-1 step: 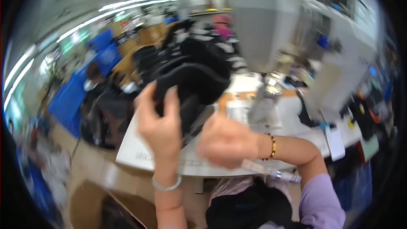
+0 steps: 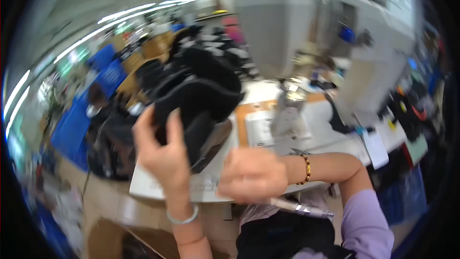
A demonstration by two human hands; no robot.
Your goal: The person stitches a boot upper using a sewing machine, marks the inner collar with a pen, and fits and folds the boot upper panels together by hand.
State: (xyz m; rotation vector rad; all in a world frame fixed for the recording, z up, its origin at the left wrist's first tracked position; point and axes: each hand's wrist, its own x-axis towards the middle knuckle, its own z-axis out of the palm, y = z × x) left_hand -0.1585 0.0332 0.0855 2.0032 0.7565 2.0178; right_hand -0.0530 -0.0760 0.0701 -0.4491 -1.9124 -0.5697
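Note:
My left hand [image 2: 165, 156] is raised over the left part of the white table, with a pale bangle at its wrist. Its thumb and a finger pinch the near edge of a soft black fabric piece [image 2: 199, 98], which stands up in thick folds. My right hand [image 2: 254, 175] is closed in a fist beside it, slightly blurred. A slim pen-like tool [image 2: 302, 207] with a silvery end sticks out of that fist toward my body; its other end is hidden. I cannot make out what kind of tool it is.
Right of the fabric, a sewing machine [image 2: 290, 108] stands on the white table [image 2: 316, 127]. A pale card [image 2: 375, 148] hangs at the table's right edge. Blue bins [image 2: 72, 129] and dark bundles [image 2: 110, 134] lie left. An open cardboard box [image 2: 103, 240] sits at lower left.
The whole view has shifted slightly, so the table and machine sit farther left. The black fabric appears lower and farther left, and my right fist a little lower. Both grips look the same.

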